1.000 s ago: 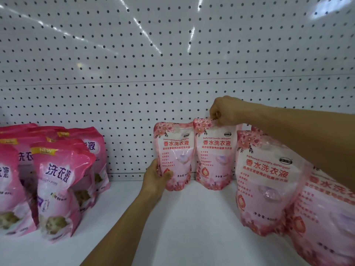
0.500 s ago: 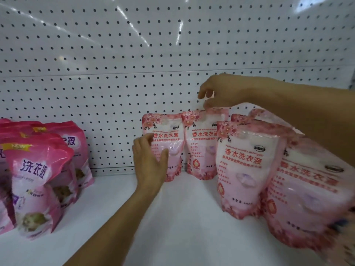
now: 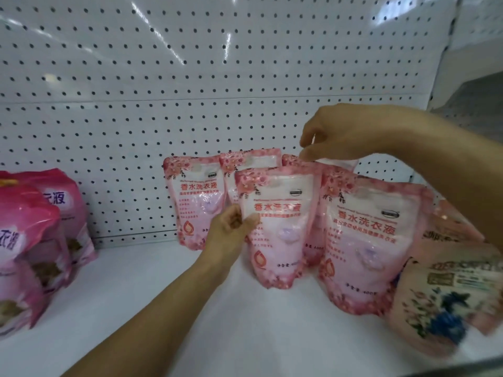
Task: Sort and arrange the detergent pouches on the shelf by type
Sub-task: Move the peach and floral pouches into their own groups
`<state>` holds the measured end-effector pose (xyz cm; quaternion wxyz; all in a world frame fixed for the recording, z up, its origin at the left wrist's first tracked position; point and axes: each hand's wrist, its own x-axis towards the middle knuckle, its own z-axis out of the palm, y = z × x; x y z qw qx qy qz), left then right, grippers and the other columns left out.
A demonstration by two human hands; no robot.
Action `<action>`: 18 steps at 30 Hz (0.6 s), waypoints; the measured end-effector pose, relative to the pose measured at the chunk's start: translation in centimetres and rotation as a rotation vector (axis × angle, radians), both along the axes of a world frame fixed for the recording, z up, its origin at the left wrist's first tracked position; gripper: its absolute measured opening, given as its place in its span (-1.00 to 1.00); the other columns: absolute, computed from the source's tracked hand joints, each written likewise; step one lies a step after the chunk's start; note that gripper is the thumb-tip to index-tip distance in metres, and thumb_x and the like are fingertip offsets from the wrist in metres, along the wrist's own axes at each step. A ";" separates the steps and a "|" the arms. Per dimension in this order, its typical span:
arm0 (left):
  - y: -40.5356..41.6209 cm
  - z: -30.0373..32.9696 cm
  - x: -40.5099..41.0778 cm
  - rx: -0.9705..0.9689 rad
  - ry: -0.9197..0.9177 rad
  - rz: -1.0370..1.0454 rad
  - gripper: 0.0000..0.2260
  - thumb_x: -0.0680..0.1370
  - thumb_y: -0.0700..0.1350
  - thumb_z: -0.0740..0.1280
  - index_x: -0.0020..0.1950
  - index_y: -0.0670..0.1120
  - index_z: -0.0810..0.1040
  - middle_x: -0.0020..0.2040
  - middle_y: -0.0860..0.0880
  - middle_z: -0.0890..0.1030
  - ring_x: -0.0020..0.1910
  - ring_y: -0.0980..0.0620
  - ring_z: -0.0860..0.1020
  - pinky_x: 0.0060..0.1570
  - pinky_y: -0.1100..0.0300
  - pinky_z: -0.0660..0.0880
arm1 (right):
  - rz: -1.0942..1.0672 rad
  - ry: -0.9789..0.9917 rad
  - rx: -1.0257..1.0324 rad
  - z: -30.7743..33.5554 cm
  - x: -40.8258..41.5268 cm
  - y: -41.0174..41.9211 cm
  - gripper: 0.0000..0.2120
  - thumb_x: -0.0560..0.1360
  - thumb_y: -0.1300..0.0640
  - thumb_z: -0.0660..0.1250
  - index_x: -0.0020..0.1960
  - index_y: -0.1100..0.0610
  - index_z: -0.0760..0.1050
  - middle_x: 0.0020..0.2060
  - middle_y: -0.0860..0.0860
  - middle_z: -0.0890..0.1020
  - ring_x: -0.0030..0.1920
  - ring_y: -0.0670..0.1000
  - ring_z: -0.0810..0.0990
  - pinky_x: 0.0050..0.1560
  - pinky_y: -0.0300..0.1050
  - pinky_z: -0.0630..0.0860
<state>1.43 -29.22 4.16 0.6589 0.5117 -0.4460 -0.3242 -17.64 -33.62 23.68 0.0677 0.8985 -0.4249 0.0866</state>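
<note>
My left hand [image 3: 231, 229] reaches in from bottom centre, forearm angled up and right, fingers curled with the thumb against the left edge of a light pink pouch [image 3: 277, 227], pinching it. That pouch stands upright on the white shelf [image 3: 163, 295], in front of the back row.

My right hand [image 3: 334, 134] comes in from the right, forearm sloping down from the upper right edge, wrist bent, fingers pointing down. Thumb and forefinger sit at the top edge of a back pouch [image 3: 337, 163] that's mostly hidden; whether they actually pinch it or just touch it, I can't tell, blur there.

Back row against the pegboard wall [image 3: 190, 77]: one light pink pouch at far left [image 3: 194, 202], upright, another [image 3: 250, 160] just beside it, partly covered by the one my left hand holds. A bigger-looking light pink pouch [image 3: 373, 246] stands nearer the camera on the right, touching the held pouch's right side.

Far right, low: a blurred pouch with blue flower print [image 3: 441, 303], tilted, type unclear. Another pinkish pouch [image 3: 449, 227] behind it, also blurred.

Left side, well apart from the light pink group: dark pink pouches [image 3: 30, 240] standing in a cluster, with purple lettering, cut off by the frame edge.
</note>
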 end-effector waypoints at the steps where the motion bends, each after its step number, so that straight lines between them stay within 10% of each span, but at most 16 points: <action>1: 0.5 -0.1 0.6 -0.008 0.022 0.058 -0.90 0.57 -0.20 0.37 0.05 -0.05 0.62 -0.03 0.05 0.73 -0.05 0.09 0.69 -0.12 0.24 0.62 | -0.026 0.000 0.008 -0.4 0.2 -0.4 -0.62 0.53 -0.14 0.33 0.21 0.09 0.57 0.07 0.01 0.66 0.04 0.08 0.60 0.12 0.00 0.52; 9: 3.9 -0.4 6.9 -0.061 0.071 0.334 -0.93 0.57 -0.21 0.37 0.04 -0.14 0.57 -0.03 -0.02 0.70 -0.05 -0.01 0.67 -0.22 0.18 0.61 | -0.120 0.062 0.057 -2.3 2.3 -3.3 -0.85 0.47 0.26 0.41 -0.24 0.25 0.48 -0.40 0.12 0.54 -0.39 0.08 0.47 -0.33 -0.11 0.46; 18: 5.8 -2.4 8.8 0.084 0.027 0.111 -0.58 0.40 -0.29 0.52 0.21 -0.08 0.54 0.09 -0.01 0.70 0.06 0.02 0.67 -0.10 0.18 0.63 | 0.099 -0.057 0.008 -2.9 5.6 -3.2 -0.91 0.48 0.14 0.42 -0.18 0.01 0.54 -0.23 -0.07 0.57 -0.12 0.05 0.56 -0.06 -0.08 0.50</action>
